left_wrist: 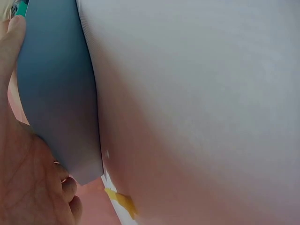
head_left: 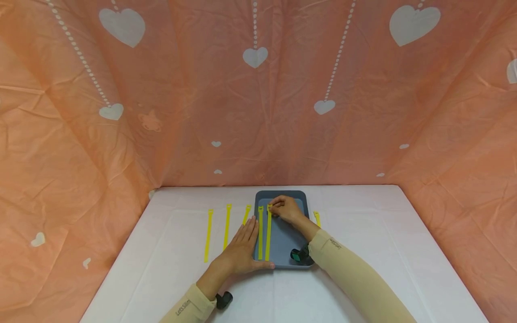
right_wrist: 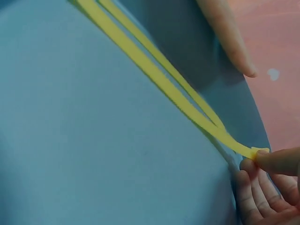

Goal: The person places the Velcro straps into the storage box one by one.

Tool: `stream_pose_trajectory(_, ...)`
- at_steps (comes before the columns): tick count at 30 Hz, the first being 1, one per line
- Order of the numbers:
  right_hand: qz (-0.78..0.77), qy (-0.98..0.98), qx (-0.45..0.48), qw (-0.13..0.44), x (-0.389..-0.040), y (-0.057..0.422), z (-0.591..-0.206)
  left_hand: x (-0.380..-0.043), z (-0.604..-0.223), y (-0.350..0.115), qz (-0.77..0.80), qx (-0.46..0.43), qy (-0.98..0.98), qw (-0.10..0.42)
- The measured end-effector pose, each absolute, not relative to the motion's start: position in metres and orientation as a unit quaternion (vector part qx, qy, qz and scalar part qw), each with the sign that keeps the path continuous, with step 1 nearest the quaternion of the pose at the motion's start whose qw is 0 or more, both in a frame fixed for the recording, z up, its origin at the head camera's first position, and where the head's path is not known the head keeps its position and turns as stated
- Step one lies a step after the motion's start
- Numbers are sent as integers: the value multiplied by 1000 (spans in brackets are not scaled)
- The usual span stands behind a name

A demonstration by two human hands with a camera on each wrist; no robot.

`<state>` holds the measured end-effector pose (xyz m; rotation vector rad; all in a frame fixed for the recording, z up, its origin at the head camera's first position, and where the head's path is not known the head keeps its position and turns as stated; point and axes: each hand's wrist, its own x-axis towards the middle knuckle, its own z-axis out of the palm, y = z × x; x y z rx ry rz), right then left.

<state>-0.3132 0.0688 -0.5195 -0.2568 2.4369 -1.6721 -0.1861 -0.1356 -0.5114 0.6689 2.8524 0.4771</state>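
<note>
A blue-grey tray (head_left: 284, 244) lies on the table, its outer wall (left_wrist: 58, 93) large in the left wrist view. My right hand (head_left: 287, 210) pinches the slotted head of a yellow cable strap (right_wrist: 164, 86) between thumb and forefinger at the tray's far part. The strap's tail runs down toward the near rim. Just left of it, a second yellow strap (head_left: 260, 233) lies in the tray, nearly parallel. My left hand (head_left: 242, 253) rests along the tray's left edge with fingers straight, its thumb stretched along the near rim.
Left of the tray, yellow straps lie on the white table (head_left: 173, 251): an outer strap (head_left: 208, 235), a middle strap (head_left: 227, 226) and one partly behind my left hand (head_left: 247, 214). Another strap (head_left: 317, 218) shows right of the tray, partly covered by my right forearm. Pink curtains (head_left: 282, 134) surround the table.
</note>
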Motion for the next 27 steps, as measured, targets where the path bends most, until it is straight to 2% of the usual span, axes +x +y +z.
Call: stream_pose_trajectory(27, -515, 844, -118, 88, -323, 61, -526, -187, -513, -136, 154, 222, 959, 84)
